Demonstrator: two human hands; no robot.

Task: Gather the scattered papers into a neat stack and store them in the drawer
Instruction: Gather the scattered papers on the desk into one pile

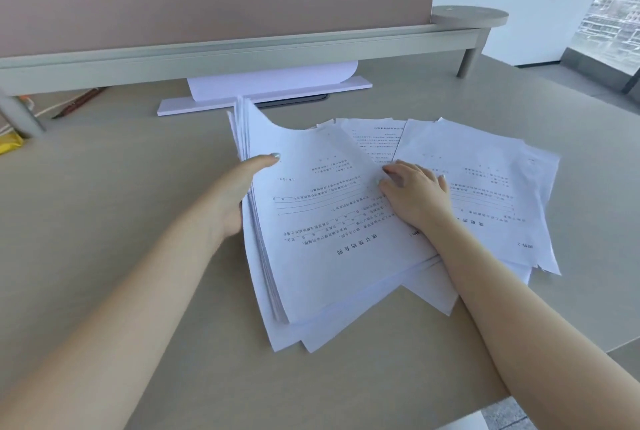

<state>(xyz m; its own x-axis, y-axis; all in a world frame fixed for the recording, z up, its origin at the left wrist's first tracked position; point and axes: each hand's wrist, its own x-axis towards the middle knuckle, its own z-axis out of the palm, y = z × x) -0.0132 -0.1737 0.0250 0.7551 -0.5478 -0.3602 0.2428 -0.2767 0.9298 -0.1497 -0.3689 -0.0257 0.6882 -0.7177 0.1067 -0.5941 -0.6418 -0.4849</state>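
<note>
A thick pile of white printed papers (322,221) lies on the beige desk, its left edge lifted. My left hand (242,187) grips that raised left edge, thumb on top and fingers hidden underneath. More loose sheets (485,187) fan out to the right and poke out below the pile. My right hand (414,194) rests flat on the papers where the pile meets the fanned sheets, fingers curled down onto the top page. No drawer is in view.
A long low desk shelf (242,58) with a round end (469,15) runs along the back under a pink partition. Below it stands a white stand (270,93). A yellow object (10,145) and pencils (79,102) lie at the far left. The desk edge (588,350) is at right.
</note>
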